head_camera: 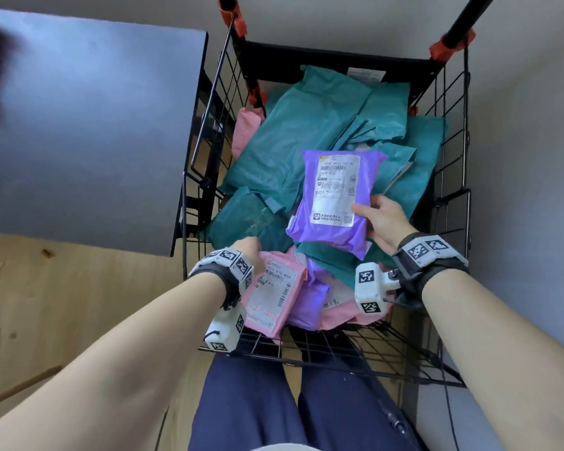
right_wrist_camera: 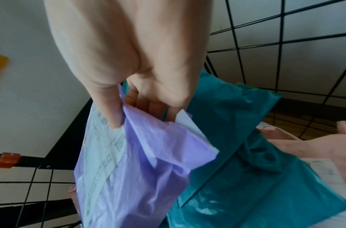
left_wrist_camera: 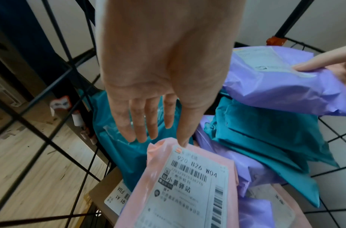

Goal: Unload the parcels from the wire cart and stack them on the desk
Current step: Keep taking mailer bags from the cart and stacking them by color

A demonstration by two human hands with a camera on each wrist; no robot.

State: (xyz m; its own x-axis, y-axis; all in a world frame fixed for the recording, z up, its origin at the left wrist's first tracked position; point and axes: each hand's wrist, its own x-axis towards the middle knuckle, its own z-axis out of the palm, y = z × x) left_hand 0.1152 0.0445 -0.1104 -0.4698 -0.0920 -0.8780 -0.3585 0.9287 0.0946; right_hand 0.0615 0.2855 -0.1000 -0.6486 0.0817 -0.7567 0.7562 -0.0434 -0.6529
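Note:
The black wire cart point(head_camera: 205, 177) holds several soft parcels in teal, pink and purple. My right hand point(head_camera: 383, 222) grips a purple parcel point(head_camera: 334, 203) by its near right corner, thumb on the white label, and holds it above the teal ones point(head_camera: 293, 138). In the right wrist view the thumb and fingers point(right_wrist_camera: 115, 114) pinch the crumpled purple parcel point(right_wrist_camera: 133, 177). My left hand point(left_wrist_camera: 154, 123) hangs with straight fingers over a pink labelled parcel point(left_wrist_camera: 179, 185), the thumb tip touching its top edge. The same pink parcel point(head_camera: 274, 297) lies at the cart's near left.
The desk point(head_camera: 88, 131), a flat blue-grey top, stands left of the cart. A brown cardboard box point(left_wrist_camera: 107, 194) sits low under the pink parcel. More purple parcels point(head_camera: 306, 304) lie at the near side. Wooden floor point(head_camera: 46, 304) shows at left; my legs are close to the cart's front.

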